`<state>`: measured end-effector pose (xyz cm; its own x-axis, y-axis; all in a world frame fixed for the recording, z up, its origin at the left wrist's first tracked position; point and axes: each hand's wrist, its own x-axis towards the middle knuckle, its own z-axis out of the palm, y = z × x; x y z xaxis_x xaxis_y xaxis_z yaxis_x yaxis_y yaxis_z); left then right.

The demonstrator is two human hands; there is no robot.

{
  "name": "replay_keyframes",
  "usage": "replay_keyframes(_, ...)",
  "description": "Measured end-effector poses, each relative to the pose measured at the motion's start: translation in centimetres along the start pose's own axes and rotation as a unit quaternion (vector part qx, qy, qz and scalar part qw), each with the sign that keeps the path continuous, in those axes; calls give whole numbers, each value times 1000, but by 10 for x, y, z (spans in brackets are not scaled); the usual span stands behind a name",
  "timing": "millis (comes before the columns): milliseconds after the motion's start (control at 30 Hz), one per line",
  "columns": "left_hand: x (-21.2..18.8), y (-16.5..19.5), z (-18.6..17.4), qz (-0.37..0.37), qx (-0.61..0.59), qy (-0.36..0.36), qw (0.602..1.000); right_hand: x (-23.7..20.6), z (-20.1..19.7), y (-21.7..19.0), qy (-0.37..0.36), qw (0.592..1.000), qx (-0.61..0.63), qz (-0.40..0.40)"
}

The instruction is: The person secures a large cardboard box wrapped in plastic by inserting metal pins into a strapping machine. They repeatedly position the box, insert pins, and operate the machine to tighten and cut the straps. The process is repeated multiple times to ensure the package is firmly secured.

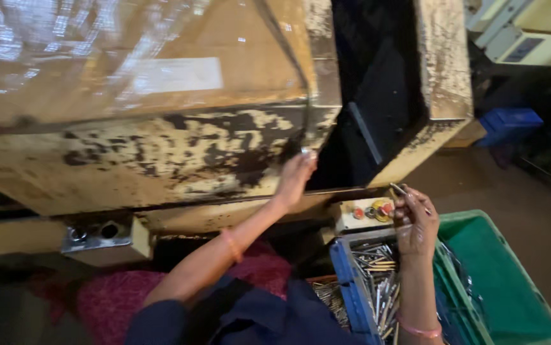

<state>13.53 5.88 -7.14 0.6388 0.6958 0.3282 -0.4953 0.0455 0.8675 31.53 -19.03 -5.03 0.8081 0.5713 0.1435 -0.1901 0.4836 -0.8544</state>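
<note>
Fingers [306, 160] of left hand [296, 176] curling closed, gripping edge of worn yellow machine door [160, 147]. Right hand [416, 223] pinching thin metal rod [409, 195] between fingertips, hovering over blue tray [349, 281] of rods, beside green crate [505, 275], near button panel [368, 214].

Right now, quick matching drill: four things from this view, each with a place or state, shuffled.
1. left hand
2. right hand
3. green crate
4. blue tray

a. filled with metal rods
b. at the machine's sliding door edge
c. far right, beside the tray
d. holds a thin metal rod

Pairs: 1-b, 2-d, 3-c, 4-a
</note>
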Motion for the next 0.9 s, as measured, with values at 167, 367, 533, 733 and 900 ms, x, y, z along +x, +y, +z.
replay_keyframes(167,-63,82,-106,-12,101,84,991,30,52,53,-50,995,54,71)
replay_keyframes(367,-109,149,-178,91,203,155,962,57,169,108,-147,978,49,143)
replay_keyframes(533,-125,156,-207,94,197,245,945,102,276,159,-199,967,-14,160)
replay_keyframes(733,-129,139,-211,112,208,258,937,192,386,243,-208,956,101,179)
replay_keyframes(900,-131,139,-210,129,238,245,931,247,450,279,-93,984,86,128)
